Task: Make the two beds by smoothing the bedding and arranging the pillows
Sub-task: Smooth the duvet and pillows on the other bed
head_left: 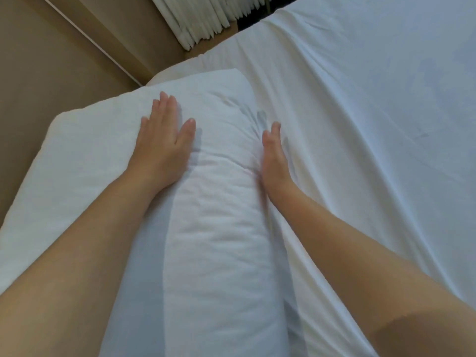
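Below, a white pillow (206,215) lies lengthwise on a bed, at its end beside a beige wall (51,60); it runs from the lower edge of the view up toward the wall, and its cover is wrinkled along the middle and puckered into short folds near its right edge. Both bare forearms reach forward over it; the left hand (164,140) lies flat on the upper left part of the pillow, palm down, fingers together and stretched out, thumb spread to the right, gripping nothing; the right hand (274,155) stands on its edge against the pillow's right side, fingers straight and together, pressed into the seam where the pillow meets the bedding, likewise unclenched and holding nothing. To the right a white sheet (360,124) covers the mattress; it is mostly flat, with long shallow creases running diagonally across it and a few finer folds close to the right wrist. At the top, past the far end of the bed, the lower hem of a white pleated curtain (201,24) hangs against the wall; a thin pale line crosses the wall diagonally at upper left. Only this one bed shows.
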Demonstrator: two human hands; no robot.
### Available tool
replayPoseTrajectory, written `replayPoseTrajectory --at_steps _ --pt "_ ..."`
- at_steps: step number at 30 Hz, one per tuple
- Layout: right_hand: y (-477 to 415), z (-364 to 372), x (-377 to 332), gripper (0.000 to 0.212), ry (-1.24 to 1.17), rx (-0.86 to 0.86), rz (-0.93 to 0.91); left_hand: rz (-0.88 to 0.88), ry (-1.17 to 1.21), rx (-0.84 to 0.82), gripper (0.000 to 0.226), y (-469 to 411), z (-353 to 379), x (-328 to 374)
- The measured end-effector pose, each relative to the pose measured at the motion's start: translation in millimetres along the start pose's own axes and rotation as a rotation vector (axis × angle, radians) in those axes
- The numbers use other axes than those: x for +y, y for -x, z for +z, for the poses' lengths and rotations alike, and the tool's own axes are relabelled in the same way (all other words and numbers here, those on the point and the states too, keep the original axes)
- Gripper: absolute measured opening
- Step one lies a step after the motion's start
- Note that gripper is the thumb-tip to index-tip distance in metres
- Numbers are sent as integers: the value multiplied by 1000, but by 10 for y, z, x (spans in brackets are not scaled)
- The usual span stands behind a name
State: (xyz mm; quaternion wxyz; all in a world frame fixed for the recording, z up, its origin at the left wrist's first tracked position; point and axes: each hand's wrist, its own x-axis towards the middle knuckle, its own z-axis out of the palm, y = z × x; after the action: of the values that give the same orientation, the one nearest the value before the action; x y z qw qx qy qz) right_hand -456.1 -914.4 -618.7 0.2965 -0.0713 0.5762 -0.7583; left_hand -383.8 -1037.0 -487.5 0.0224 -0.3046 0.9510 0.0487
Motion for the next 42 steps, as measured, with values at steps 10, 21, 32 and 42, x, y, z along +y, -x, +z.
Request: replayPoseTrajectory --at_steps 10,21,32,42 --pt "-795 -60 -189 60 -69 20 45 4 108 38 58 -806 162 178" --pt "-991 253 -172 51 23 -146 34 93 111 -122 57 -1014 450 334" --pt "-724 203 -286 63 -106 -156 -28 141 272 -125 57 -831 248 489" --pt "-175 110 -190 63 1 -94 -116 158 -10 -65 68 -99 42 401"
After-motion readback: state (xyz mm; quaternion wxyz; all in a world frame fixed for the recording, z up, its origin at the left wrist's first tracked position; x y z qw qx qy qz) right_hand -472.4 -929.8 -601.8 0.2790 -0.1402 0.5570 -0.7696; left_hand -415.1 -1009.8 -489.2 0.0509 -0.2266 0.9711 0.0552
